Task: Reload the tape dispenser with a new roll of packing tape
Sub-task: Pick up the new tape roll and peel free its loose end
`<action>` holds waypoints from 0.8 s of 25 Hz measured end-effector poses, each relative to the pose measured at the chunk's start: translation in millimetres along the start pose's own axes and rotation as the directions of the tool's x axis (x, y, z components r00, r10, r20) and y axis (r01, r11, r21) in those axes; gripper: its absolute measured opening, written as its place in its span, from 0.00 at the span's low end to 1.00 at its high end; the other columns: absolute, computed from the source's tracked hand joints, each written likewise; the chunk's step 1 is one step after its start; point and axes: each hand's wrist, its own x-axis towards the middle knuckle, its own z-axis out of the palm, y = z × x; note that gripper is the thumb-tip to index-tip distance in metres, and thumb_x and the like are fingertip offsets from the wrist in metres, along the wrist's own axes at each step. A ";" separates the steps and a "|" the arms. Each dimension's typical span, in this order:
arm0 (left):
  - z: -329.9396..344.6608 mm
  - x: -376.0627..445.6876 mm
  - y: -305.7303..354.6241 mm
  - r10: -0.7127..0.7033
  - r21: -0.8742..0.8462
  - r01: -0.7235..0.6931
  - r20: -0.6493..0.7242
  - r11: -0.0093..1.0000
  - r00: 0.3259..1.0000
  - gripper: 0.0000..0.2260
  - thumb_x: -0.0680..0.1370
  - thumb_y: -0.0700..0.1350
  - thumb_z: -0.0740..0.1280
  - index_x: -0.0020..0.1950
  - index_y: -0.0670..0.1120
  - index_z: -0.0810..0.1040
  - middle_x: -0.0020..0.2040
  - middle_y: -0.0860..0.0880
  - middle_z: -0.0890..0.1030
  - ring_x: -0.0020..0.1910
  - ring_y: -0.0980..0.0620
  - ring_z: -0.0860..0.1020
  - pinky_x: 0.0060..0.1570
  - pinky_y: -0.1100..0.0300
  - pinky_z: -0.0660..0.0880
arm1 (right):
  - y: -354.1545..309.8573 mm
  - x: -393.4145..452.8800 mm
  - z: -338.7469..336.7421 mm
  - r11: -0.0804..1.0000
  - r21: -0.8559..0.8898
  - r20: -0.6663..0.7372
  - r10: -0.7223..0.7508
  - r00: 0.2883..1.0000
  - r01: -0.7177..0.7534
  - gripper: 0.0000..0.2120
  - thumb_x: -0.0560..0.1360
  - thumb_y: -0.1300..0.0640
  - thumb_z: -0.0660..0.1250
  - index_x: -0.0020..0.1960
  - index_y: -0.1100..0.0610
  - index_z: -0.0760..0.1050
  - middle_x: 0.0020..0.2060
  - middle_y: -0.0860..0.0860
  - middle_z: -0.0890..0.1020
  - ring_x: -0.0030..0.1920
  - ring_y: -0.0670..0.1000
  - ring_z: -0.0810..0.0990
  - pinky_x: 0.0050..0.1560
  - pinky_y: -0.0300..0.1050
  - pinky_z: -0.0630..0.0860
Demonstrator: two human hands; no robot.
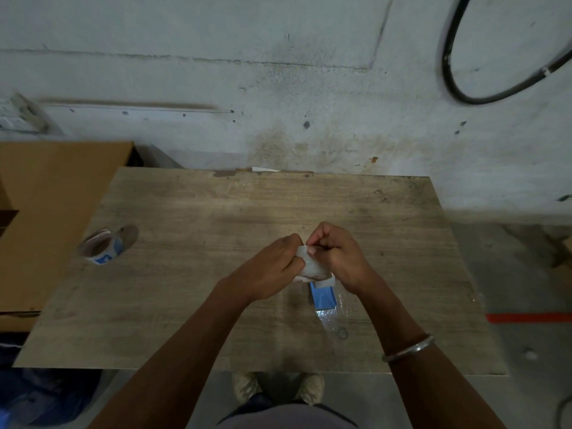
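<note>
Above the middle of the wooden table [216,218] I hold a roll of clear packing tape [311,264] between both hands. My left hand [272,264] grips its left side. My right hand [337,255] is closed at the roll's top right, thumbnail pressed on the tape surface. Just below the roll lies the blue tape dispenser [323,297], partly hidden by my hands, with a glossy strip of clear tape [332,320] trailing from it on the table. A second roll with a blue and white label [103,247] lies at the table's left edge.
A flat brown cardboard sheet [46,212] sits to the left of the table. A stained concrete wall [278,88] rises behind, with a black cable loop [483,72] at top right. Red floor tape [529,317] marks the right. A dark blue bag [43,394] lies at lower left.
</note>
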 end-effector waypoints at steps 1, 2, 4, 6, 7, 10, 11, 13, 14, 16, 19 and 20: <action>-0.2 -0.5 -0.9 -0.006 -0.019 0.006 0.007 1.000 1.000 0.06 0.81 0.46 0.56 0.50 0.44 0.69 0.41 0.51 0.72 0.37 0.57 0.69 0.36 0.64 0.65 | 0.7 0.2 -0.4 1.000 -0.001 0.007 -0.005 1.000 0.005 0.05 0.71 0.68 0.68 0.41 0.60 0.74 0.33 0.53 0.80 0.35 0.49 0.78 0.37 0.42 0.74; -0.1 -1.1 -1.4 -0.018 -0.034 0.019 0.017 0.999 1.000 0.07 0.81 0.48 0.56 0.50 0.45 0.69 0.42 0.51 0.73 0.38 0.56 0.71 0.36 0.62 0.67 | 1.2 0.8 -1.5 1.000 -0.005 0.015 -0.008 1.000 0.008 0.04 0.71 0.68 0.68 0.42 0.61 0.75 0.33 0.54 0.80 0.36 0.50 0.78 0.38 0.43 0.74; 1.3 -1.4 -2.2 -0.042 -0.017 0.043 0.035 0.999 0.998 0.07 0.81 0.50 0.59 0.52 0.46 0.69 0.45 0.49 0.75 0.41 0.52 0.74 0.37 0.58 0.71 | 0.9 3.0 -3.2 0.999 -0.037 0.033 -0.011 0.999 0.012 0.04 0.72 0.69 0.67 0.42 0.62 0.75 0.34 0.53 0.80 0.35 0.48 0.78 0.38 0.44 0.75; 2.4 -1.2 -2.2 -0.047 0.001 0.047 0.046 0.999 0.998 0.07 0.80 0.48 0.60 0.52 0.44 0.69 0.45 0.48 0.75 0.40 0.51 0.73 0.37 0.57 0.71 | 0.6 4.0 -2.9 0.998 -0.055 0.054 -0.009 0.999 0.012 0.03 0.70 0.66 0.68 0.41 0.59 0.75 0.34 0.52 0.80 0.36 0.47 0.79 0.39 0.44 0.75; 2.4 -1.0 -1.8 -0.050 -0.008 0.050 0.049 0.999 0.998 0.07 0.80 0.47 0.60 0.52 0.44 0.69 0.45 0.48 0.74 0.39 0.53 0.72 0.37 0.57 0.70 | 1.1 4.2 -2.6 0.998 -0.057 0.061 -0.006 0.998 0.010 0.02 0.69 0.64 0.68 0.40 0.59 0.76 0.34 0.52 0.80 0.36 0.47 0.79 0.39 0.44 0.75; 1.6 -2.1 -1.0 -0.064 -0.009 0.065 0.059 0.998 0.996 0.07 0.81 0.46 0.59 0.53 0.43 0.68 0.46 0.47 0.73 0.40 0.55 0.70 0.37 0.60 0.68 | 3.4 5.0 -1.8 0.998 -0.069 0.064 0.003 0.998 0.001 0.02 0.68 0.63 0.68 0.39 0.58 0.75 0.32 0.50 0.79 0.34 0.43 0.78 0.38 0.40 0.74; 1.9 -2.1 -0.7 -0.070 -0.005 0.070 0.055 0.997 0.996 0.07 0.81 0.45 0.59 0.53 0.43 0.68 0.46 0.47 0.73 0.41 0.54 0.69 0.38 0.61 0.68 | 4.1 5.4 -1.6 0.998 -0.067 0.066 0.006 0.998 -0.002 0.04 0.68 0.65 0.68 0.38 0.58 0.75 0.32 0.50 0.79 0.34 0.43 0.77 0.38 0.40 0.73; 3.1 -2.5 0.6 -0.085 0.006 0.084 0.052 0.996 0.995 0.07 0.81 0.46 0.59 0.54 0.43 0.68 0.48 0.46 0.72 0.42 0.54 0.69 0.39 0.61 0.68 | 4.8 5.7 -0.9 0.998 -0.060 0.062 0.006 0.998 -0.002 0.05 0.68 0.66 0.68 0.38 0.58 0.75 0.32 0.50 0.79 0.33 0.41 0.77 0.37 0.39 0.73; 3.5 -2.4 1.4 -0.086 0.018 0.086 0.052 0.996 0.995 0.07 0.81 0.46 0.59 0.54 0.43 0.68 0.48 0.47 0.72 0.43 0.54 0.69 0.39 0.61 0.67 | 5.1 6.0 -0.6 0.998 -0.061 0.057 0.007 0.998 -0.003 0.04 0.67 0.65 0.68 0.37 0.58 0.75 0.32 0.49 0.79 0.33 0.41 0.77 0.37 0.38 0.73; 3.0 -1.8 1.8 -0.077 0.043 0.074 0.054 0.996 0.996 0.07 0.81 0.46 0.58 0.54 0.43 0.68 0.48 0.47 0.72 0.42 0.56 0.68 0.39 0.63 0.67 | 6.7 6.4 -0.4 0.998 -0.060 0.049 0.007 0.999 -0.005 0.02 0.65 0.62 0.67 0.36 0.57 0.75 0.32 0.49 0.79 0.34 0.41 0.76 0.37 0.37 0.72; 0.3 -0.7 2.4 -0.055 0.042 0.053 0.059 0.998 0.997 0.05 0.81 0.45 0.58 0.53 0.43 0.68 0.45 0.49 0.71 0.40 0.57 0.68 0.37 0.64 0.65 | 8.4 6.8 -3.5 0.999 -0.047 0.045 0.004 0.999 -0.002 0.02 0.66 0.62 0.68 0.37 0.57 0.75 0.33 0.51 0.79 0.35 0.45 0.77 0.39 0.41 0.73; -0.3 0.2 2.7 -0.048 0.030 0.046 0.057 0.998 0.997 0.05 0.81 0.45 0.58 0.52 0.44 0.68 0.44 0.49 0.72 0.39 0.57 0.68 0.36 0.64 0.65 | 8.6 7.5 -5.3 0.999 -0.045 0.047 0.001 0.999 0.001 0.02 0.67 0.63 0.68 0.38 0.58 0.76 0.33 0.52 0.80 0.36 0.47 0.77 0.39 0.43 0.74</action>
